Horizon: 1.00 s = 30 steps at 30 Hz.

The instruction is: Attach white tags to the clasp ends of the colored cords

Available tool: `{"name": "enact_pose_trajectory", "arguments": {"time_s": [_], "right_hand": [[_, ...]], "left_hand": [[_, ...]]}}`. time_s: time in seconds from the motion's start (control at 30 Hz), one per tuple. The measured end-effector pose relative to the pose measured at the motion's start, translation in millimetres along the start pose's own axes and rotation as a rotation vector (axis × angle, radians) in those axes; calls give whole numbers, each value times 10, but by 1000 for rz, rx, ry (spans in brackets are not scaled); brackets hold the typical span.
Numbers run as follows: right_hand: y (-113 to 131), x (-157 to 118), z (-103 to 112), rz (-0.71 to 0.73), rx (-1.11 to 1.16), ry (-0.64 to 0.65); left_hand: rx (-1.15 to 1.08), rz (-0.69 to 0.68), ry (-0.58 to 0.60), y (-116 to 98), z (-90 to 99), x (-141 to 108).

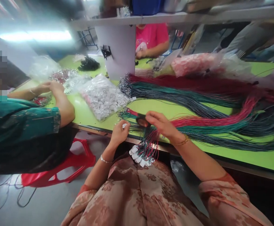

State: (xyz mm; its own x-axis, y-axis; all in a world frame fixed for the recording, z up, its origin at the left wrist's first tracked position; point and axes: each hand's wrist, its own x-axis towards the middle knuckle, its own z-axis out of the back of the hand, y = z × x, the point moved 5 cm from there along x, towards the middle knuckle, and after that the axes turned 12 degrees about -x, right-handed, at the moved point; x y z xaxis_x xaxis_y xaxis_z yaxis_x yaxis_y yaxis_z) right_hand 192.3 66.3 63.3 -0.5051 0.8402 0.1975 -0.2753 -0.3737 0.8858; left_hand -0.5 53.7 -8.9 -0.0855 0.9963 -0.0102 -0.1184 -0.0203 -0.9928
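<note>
My left hand is closed at the table's front edge, with a small white connector between thumb and fingers. To its right, my right hand grips a dark ring that looks like a roll of black tape. Below it, a bundle of red, green and black wires hangs over the edge. White connectors on the wire ends lie at my lap. Behind and beside my right hand, long red wires, green wires and black wires run along the table.
A clear bag of white connectors lies on the green table. More wire bundles and a bag of pink parts are behind. One co-worker's arms work at left, above a red stool; another person sits opposite.
</note>
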Motion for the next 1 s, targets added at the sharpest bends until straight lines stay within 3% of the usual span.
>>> {"name": "enact_pose_trajectory", "arguments": {"time_s": [0.1, 0.2, 0.37, 0.63, 0.77, 0.9, 1.0], "right_hand": [[122, -110, -352, -24, -108, 43], [8, -148, -463, -53, -380, -93], [-179, -160, -476, -54, -516, -198], [-237, -166, -540, -24, -568, -202], [-311, -148, -544, -29, -629, -225], [-178, -219, -457, 25, -716, -247], [-3, -234, -240, 40, -721, -348]], "left_hand": [[-170, 33, -40, -26, -44, 18], [-404, 90, -5, -76, -98, 36], [-451, 153, 56, -131, -123, 23], [-226, -10, 22, -161, -118, -8], [-334, 9, 9, -158, -210, -45], [-464, 98, 3, -117, -276, -62], [-433, 86, -14, -112, -250, -59]]}}
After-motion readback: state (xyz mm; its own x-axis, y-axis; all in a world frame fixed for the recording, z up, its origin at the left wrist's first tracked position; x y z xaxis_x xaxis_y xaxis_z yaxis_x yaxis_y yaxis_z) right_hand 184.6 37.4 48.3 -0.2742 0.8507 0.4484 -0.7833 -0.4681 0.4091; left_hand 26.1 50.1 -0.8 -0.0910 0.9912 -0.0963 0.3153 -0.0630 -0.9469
